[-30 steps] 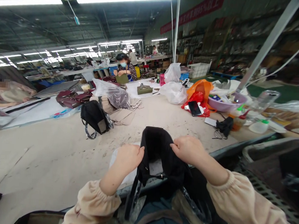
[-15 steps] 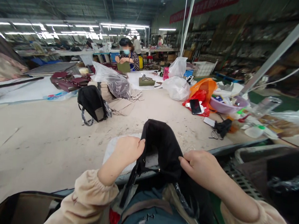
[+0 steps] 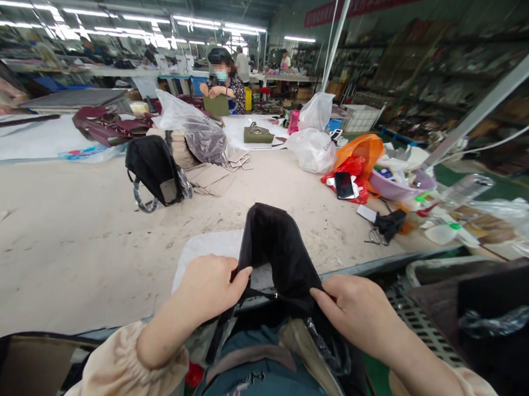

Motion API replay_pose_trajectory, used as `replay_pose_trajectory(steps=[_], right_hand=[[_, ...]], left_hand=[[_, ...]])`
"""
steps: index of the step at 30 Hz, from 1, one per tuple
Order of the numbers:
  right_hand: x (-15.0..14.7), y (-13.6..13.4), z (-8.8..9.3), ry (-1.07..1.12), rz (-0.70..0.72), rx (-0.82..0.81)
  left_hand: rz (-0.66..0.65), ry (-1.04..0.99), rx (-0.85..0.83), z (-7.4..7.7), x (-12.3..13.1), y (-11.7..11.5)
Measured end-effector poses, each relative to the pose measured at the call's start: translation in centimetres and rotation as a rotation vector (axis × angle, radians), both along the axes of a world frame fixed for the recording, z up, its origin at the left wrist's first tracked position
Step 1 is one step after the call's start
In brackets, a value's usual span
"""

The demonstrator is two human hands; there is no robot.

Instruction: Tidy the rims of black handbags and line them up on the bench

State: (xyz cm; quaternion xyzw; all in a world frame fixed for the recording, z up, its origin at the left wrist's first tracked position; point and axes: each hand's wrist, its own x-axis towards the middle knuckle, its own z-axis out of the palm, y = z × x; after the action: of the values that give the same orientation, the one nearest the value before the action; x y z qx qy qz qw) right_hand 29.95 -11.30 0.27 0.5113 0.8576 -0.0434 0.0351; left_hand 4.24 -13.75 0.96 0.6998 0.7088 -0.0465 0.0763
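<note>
wide, dusty beige worktable [image 3: 65, 239] fills the front of a factory hall under strip lights, and the far benches blur together. at seven o'clock of the view a dark open box [image 3: 21, 368] is cut off by the bottom border. at ten o'clock from the hands a dark bag with looped handles [image 3: 154, 167] sits on the table. a clear plastic sack [image 3: 192, 131] and tan flat pieces [image 3: 212, 180] lie just beside it, at its two and four o'clock. a person [image 3: 224, 88] works at a far bench at twelve o'clock.

near the front edge the left hand [image 3: 209, 287] is curled tight, thumb and fingers pinching the left rim of the black bag [image 3: 279, 252]. the black bag rises upright at centre, over a white sheet [image 3: 202, 251] lying on the table. its lower half drops behind the table edge toward the lap, so its base is hidden. a strap hangs at its seven o'clock. the right hand [image 3: 351, 308] clamps the right rim at the bag's four o'clock, fingertips buried in the fabric.

at two o'clock a phone [image 3: 343, 185] rests on red plastic, with scissors [image 3: 374, 236] nearer, hard to make out. at three o'clock a slatted crate [image 3: 422, 321] holds something dark and indistinct.
</note>
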Motion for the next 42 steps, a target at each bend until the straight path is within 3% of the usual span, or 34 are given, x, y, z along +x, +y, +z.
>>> replay_pose_trajectory(steps=[4, 7, 13, 18, 23, 26, 29, 35, 38, 42], right_hand=[[0.1, 0.0, -0.1, 0.030, 0.036, -0.039], [0.1, 0.5, 1.2, 0.017, 0.020, -0.071], [-3.0, 5.6, 3.7, 0.046, -0.121, 0.084], [-6.4, 10.3, 2.7, -0.026, -0.112, 0.135], [-7.5, 11.5, 1.8, -0.010, -0.052, 0.162], [-7.5, 11.6, 1.7, 0.000, -0.032, 0.165], [-7.6, 11.6, 1.7, 0.003, -0.020, 0.167], [-7.3, 11.7, 2.1, -0.004, -0.016, 0.184], [-7.6, 12.3, 2.4, -0.003, 0.001, 0.194], [-8.8, 13.6, 2.5, 0.005, 0.123, 0.163]], left_hand=[[0.027, -0.006, -0.018, -0.3, 0.1, -0.1], [0.020, -0.027, 0.001, -0.6, 0.0, -0.3], [0.033, -0.066, 0.030, -0.7, 0.2, -0.5], [0.060, -0.072, 0.012, -0.7, 0.3, -0.7], [0.045, -0.057, 0.031, 0.2, -0.5, -0.6], [0.060, -0.030, 0.118, 1.5, -1.2, 1.2], [0.048, -0.002, 0.225, 2.3, -1.3, 4.6], [-0.017, 0.068, 0.210, 1.8, -0.3, 10.9], [-0.057, 0.076, 0.198, 1.5, 0.2, 12.2], [-0.103, 0.102, 0.182, 1.5, 0.5, 13.0]])
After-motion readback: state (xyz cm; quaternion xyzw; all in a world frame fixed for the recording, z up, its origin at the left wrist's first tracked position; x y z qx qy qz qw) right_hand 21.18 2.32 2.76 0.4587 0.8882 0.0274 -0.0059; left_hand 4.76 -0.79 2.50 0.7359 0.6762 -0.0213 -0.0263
